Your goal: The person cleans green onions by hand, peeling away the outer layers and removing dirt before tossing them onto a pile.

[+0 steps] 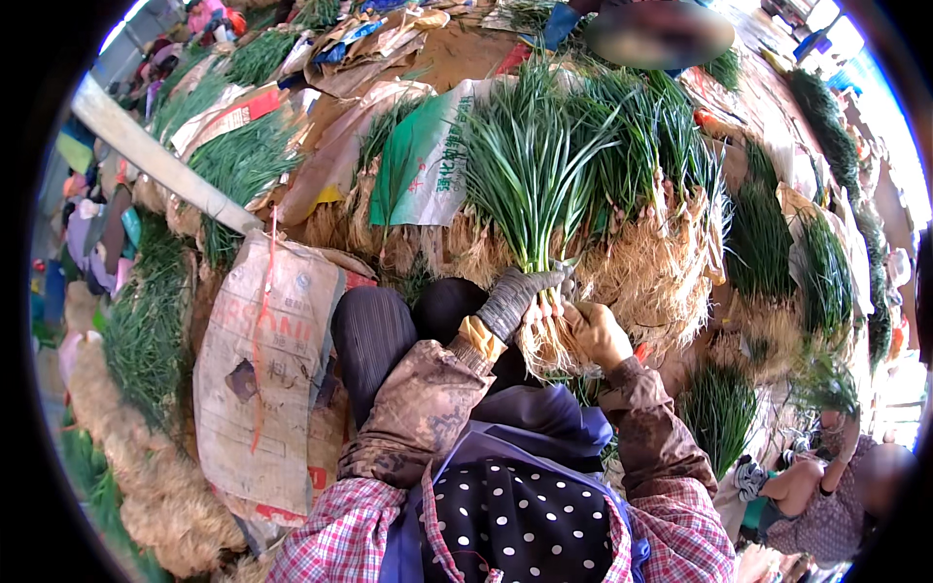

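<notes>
Piled greens surround both hands' upright bunch (530, 194): green blades, pale roots.

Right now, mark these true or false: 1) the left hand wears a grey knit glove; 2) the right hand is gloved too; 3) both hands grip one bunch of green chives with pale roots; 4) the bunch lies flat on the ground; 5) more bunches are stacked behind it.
1) True: the left hand wears a grey knit glove.
2) False: the right hand is bare.
3) True: both hold the bunch of green chives with pale roots near its root end.
4) False: it is held upright, leaves pointing away from the person.
5) True: stacked chive bunches lie behind it.
</notes>
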Tool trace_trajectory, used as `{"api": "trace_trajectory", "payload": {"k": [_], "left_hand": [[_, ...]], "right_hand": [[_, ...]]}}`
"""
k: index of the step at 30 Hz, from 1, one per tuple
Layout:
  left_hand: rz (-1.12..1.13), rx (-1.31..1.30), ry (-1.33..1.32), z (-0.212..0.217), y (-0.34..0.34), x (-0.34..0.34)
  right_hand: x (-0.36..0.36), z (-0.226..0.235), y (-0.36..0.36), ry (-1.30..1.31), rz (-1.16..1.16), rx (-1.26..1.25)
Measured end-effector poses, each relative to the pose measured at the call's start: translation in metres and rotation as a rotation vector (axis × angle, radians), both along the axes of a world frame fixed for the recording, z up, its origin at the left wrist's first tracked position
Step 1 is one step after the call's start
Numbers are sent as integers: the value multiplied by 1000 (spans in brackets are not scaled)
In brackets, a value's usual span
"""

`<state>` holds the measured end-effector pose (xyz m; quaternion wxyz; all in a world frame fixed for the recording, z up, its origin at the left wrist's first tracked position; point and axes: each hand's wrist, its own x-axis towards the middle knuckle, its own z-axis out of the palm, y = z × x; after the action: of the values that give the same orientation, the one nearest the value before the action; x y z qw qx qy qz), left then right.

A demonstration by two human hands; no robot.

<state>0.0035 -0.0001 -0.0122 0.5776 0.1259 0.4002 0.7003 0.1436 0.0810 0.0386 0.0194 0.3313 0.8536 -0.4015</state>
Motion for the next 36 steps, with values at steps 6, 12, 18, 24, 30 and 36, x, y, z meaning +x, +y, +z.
{"api": "trace_trajectory", "payload": {"k": [6,12,18,24,30,36], "left_hand": [[46,-86,108,9,2,3],[183,-181,102,16,6,5],[224,-139,61,3,5,6],[161,-93,89,-5,-1,2],[172,-135,4,2,-1,5],[134,98,-40,6,1,7]], "right_hand": [[-40,-14,26,413,-450,-808],[-66,-46,36,866,-774,-1052],[-69,0,26,711,-810,-1180],[-67,-32,37,383,-728,-860],[-43,-83,39,-61,-176,132],[-34,-83,40,-345,227,212]]}}
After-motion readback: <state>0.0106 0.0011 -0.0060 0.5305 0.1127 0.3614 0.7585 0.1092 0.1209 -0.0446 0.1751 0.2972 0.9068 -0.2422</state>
